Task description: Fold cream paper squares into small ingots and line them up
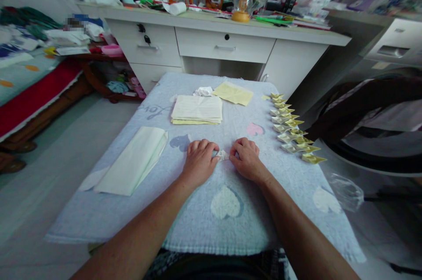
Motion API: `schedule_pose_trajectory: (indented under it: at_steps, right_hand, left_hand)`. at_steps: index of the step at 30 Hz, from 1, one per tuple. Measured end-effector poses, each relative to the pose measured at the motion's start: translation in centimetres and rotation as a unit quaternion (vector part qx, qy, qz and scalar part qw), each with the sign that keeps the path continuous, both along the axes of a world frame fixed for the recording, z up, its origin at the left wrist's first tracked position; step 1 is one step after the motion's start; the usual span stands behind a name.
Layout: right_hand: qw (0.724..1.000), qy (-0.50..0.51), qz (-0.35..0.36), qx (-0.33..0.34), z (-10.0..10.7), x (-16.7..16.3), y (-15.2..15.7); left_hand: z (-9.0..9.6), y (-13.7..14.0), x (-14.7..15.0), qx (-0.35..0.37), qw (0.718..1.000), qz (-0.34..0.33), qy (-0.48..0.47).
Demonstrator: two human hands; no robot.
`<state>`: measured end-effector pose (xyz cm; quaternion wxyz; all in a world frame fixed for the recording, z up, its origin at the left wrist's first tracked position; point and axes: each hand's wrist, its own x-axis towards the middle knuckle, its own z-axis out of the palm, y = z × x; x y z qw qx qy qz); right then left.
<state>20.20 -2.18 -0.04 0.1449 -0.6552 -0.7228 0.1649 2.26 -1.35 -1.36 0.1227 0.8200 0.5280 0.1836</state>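
Note:
A small folded piece of pale paper [223, 155] lies low on the cloth between my hands. My left hand [200, 157] pinches its left end between thumb and fingers. At the other end, the closed fingers of my right hand [245, 157] grip the paper, hiding its right tip. Beyond my hands sits a stack of white and yellow paper sheets [197, 109], with a creased yellow sheet [233, 93] and a crumpled white piece [203, 91] beside it. Several folded paper boats [292, 124], yellow and whitish, stand in two rows along the table's right edge.
A light blue cloth with hearts [184, 218] covers the table. On its left lies a long folded pale green sheet [133, 161]. A white desk [227, 42] crowded with jars and odds and ends stands behind. To the right is a washing machine [392, 47]; a bed [36, 78] is left.

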Motion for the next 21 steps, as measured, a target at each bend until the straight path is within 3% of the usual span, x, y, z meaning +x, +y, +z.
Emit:
schedule_pose_trajectory:
  at_steps: [8, 13, 18, 21]
  right_hand:
    - [1.0, -0.009, 0.022, 0.018, -0.21, 0.15, 0.01]
    - [0.999, 0.02, 0.014, 0.038, -0.48, 0.19, -0.34]
    - [0.995, 0.072, 0.036, 0.062, -0.27, -0.2, -0.71]
    - [0.991, 0.105, 0.034, 0.074, -0.08, -0.29, -0.71]
  left_hand:
    - [0.25, -0.04, 0.61, 0.015, 1.0, -0.009, -0.021]
    - [0.16, 0.17, 0.91, -0.012, 0.992, -0.027, -0.119]
    - [-0.02, 0.55, 0.55, -0.055, 0.966, -0.03, -0.249]
    - [0.21, 0.65, 0.35, -0.062, 0.957, -0.045, -0.28]
